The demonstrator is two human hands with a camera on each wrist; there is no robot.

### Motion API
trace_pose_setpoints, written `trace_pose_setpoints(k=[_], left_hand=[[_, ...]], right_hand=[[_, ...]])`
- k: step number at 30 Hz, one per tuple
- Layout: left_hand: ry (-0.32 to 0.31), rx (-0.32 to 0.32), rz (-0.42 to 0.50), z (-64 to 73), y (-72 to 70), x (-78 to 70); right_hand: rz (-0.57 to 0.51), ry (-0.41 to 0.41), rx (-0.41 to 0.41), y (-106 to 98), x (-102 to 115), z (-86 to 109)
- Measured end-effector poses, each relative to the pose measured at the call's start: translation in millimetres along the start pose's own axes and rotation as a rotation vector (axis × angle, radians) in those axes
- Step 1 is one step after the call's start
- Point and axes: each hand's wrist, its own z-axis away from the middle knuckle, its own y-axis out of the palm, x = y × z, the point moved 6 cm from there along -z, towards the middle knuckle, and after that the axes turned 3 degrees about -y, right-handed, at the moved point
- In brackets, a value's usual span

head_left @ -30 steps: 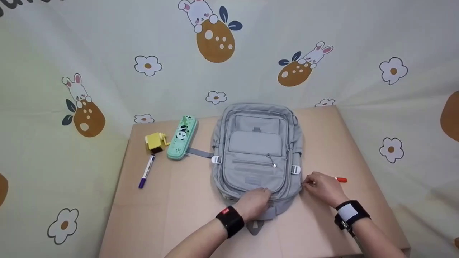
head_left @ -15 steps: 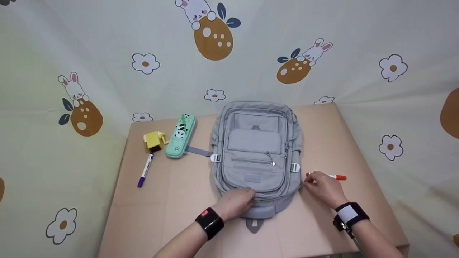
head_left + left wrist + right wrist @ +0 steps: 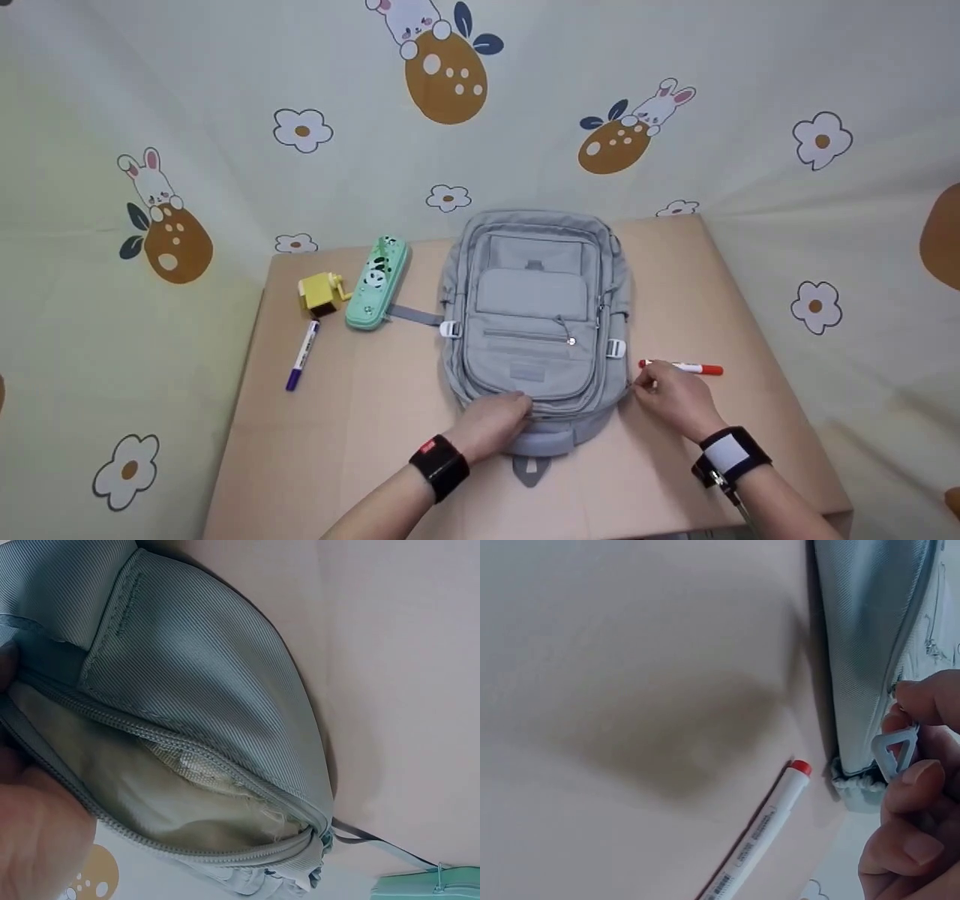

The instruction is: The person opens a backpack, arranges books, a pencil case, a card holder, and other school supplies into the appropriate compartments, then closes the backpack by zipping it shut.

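A grey backpack (image 3: 532,300) lies front side up on the table. My left hand (image 3: 491,426) grips the fabric at its near edge. In the left wrist view, the zipper (image 3: 180,736) there gapes, baring a pale lining (image 3: 150,787), and my fingers hold one side of the opening. At the bag's near right corner, my right hand (image 3: 675,397) pinches the zipper pull (image 3: 894,751), a light grey triangular loop in the right wrist view. Just beyond that hand lies a white marker (image 3: 697,368) with red ends, partly hidden by the fingers in the head view.
Left of the backpack is a green panda pencil case (image 3: 377,283), with a grey strap (image 3: 415,315) running towards it. Farther left are a yellow crank pencil sharpener (image 3: 321,292) and a purple-capped marker (image 3: 302,356). A printed curtain (image 3: 525,135) stands behind the table (image 3: 390,465).
My left hand has shifted left along the backpack's near edge. My right hand stays at the corner, its fingers moving slightly so more of the red marker shows.
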Motion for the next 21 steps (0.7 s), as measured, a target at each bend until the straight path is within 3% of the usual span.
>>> trace_pose_setpoints(k=[16,21], left_hand=[[-0.020,0.018,0.029,-1.1,1.7,-0.9],[-0.023,0.024,0.041,-1.2,1.9,-1.0]], right_hand=[[-0.113,0.029,0.173,12,45,17.4],[-0.134,-0.008,0.172,17,58,20.5]])
